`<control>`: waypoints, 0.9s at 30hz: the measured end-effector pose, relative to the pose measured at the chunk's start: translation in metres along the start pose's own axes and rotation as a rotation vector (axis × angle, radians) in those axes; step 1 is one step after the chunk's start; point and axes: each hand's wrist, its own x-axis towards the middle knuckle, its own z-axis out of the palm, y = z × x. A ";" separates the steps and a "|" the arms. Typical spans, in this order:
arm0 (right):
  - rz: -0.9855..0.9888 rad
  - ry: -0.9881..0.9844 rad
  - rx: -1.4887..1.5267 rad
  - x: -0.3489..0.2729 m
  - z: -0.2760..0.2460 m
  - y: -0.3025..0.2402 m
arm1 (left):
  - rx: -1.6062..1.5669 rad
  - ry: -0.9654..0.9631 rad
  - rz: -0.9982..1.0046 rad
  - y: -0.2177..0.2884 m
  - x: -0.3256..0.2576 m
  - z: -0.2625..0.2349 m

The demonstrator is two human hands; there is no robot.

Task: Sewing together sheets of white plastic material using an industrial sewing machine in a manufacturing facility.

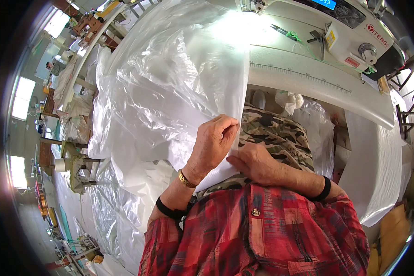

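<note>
A large white sheet with shiny clear plastic film point(161, 92) spreads over the left of the table and hangs down toward my lap. My left hand point(215, 140) is closed on the sheet's right edge, thumb and fingers pinched together. Just below and to the right, my right hand point(257, 163) is closed on the same edge, its thumb at the border and its other fingers partly hidden. Farther up, the edge runs under the lit needle area of a white sewing machine point(336, 27). The sheet's top end is washed out by the lamp's glare.
Small dark thread snips point(280, 30) with green thread lie on the machine bed, beyond a ruler scale point(303, 73) along its front. Another white sheet point(370, 156) hangs at the right. Camouflage trousers point(276, 133) cover my lap. More worktables and machines stand at the far left.
</note>
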 end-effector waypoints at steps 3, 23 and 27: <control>-0.063 -0.076 -0.051 0.003 0.004 -0.006 | 0.040 -0.031 -0.017 0.002 -0.001 -0.005; -0.605 0.151 -0.058 0.134 0.072 0.110 | 0.204 0.138 0.084 0.039 -0.008 -0.027; -0.647 0.230 -0.136 0.156 0.076 0.077 | 0.290 0.046 0.006 0.032 -0.019 -0.030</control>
